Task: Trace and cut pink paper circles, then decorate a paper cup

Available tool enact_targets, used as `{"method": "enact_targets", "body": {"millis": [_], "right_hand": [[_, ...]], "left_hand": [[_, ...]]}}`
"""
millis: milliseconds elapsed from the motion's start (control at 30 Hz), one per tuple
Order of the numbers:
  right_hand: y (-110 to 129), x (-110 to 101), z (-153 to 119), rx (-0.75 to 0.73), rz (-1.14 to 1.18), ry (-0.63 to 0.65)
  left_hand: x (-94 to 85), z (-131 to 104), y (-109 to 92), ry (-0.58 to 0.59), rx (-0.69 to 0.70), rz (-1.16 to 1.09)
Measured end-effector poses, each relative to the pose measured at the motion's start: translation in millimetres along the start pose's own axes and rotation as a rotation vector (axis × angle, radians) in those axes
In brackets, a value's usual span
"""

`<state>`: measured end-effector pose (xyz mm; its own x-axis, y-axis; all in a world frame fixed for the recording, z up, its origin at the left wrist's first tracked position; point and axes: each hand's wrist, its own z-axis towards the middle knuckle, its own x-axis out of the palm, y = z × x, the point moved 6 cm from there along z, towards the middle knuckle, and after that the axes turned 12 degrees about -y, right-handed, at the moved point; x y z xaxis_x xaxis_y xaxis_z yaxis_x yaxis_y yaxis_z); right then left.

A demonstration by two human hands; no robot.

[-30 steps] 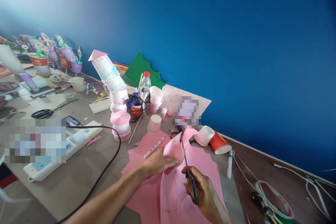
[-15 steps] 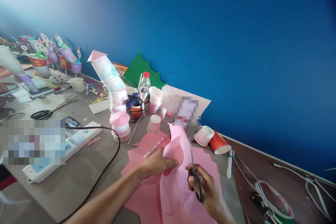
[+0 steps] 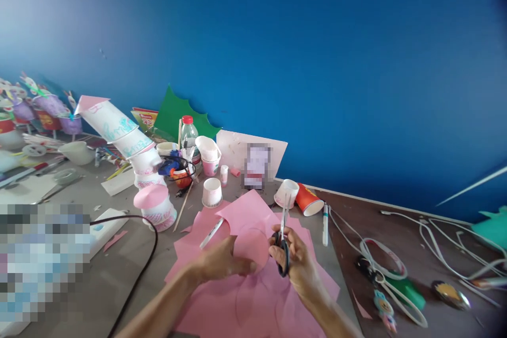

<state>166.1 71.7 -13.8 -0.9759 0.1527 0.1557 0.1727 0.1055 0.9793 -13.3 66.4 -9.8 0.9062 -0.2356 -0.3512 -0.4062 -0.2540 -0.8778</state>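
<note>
My left hand (image 3: 225, 260) is closed on a round pink paper piece (image 3: 252, 249), thumb on top of it. Black-handled scissors (image 3: 282, 243) are gripped in my right hand (image 3: 295, 259), their blades pointing up and away, to the right of the round piece. Beneath both hands lie pink paper sheets (image 3: 206, 301), some with drawn curved lines. A sheet with a raised corner (image 3: 249, 208) stands beyond my left hand. The white marker (image 3: 212, 233) rests on the pink paper just left of it.
A leaning tower of paper cups (image 3: 132, 142) stands at the left, behind a black cable (image 3: 152, 253). Further back are a bottle (image 3: 189, 134), a white cup (image 3: 212, 191) and a red cup (image 3: 309, 199). White cords (image 3: 433, 245) and a keychain (image 3: 383, 303) lie at the right.
The view has turned right. The pink sheet has dropped flatter from its curled, upright shape. My right hand's scissors have come away from the sheet's edge, blades now upward.
</note>
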Motion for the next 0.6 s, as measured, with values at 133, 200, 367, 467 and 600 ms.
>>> {"method": "enact_targets", "body": {"millis": [133,200,367,467,600], "right_hand": [[-1.7,2.8,-3.3,0.015,0.03,0.017],[-1.3,4.0,-4.5,0.012,0.043,0.018],[3.0,3.4,-6.7,-0.049,0.076,-0.091],[2.6,3.7,-8.8,-0.09,0.047,-0.154],[2.4,4.5,-13.1,-0.117,-0.006,-0.139]], "left_hand": [[7.0,-1.0,-3.6,0.122,0.036,-0.08],[11.6,-1.3,-7.3,0.177,0.071,-0.22],[22.0,-0.7,-16.2,0.184,0.148,-0.644],[31.1,0.3,-14.6,0.152,0.152,-0.697],[36.0,3.8,-5.1,0.036,0.08,-0.615]]}}
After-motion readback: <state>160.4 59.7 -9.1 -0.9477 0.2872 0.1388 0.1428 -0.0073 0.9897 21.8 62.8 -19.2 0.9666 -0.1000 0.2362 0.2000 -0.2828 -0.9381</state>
